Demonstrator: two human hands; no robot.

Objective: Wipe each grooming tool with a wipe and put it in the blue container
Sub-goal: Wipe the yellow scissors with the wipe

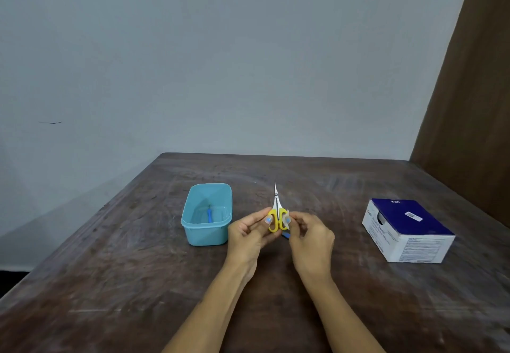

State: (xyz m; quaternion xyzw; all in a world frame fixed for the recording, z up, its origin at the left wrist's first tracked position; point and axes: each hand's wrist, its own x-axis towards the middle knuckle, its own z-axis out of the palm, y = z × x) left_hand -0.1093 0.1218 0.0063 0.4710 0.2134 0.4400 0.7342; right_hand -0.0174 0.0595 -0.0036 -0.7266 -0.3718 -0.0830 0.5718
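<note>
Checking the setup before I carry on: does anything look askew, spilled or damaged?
Nothing stands out. The blue container sits upright holding one blue tool, the swab box is intact, and both hands hold the scissors.

Yellow-handled scissors (277,218); light blue container (206,214); navy-white box (408,230).

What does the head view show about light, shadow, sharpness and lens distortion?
Head view: soft, even light; a faint shadow under the hands, left hand and right hand, on the table; the scissors fairly sharp; print on the box too blurred to read; wide-angle lens bends the table edges.
</note>
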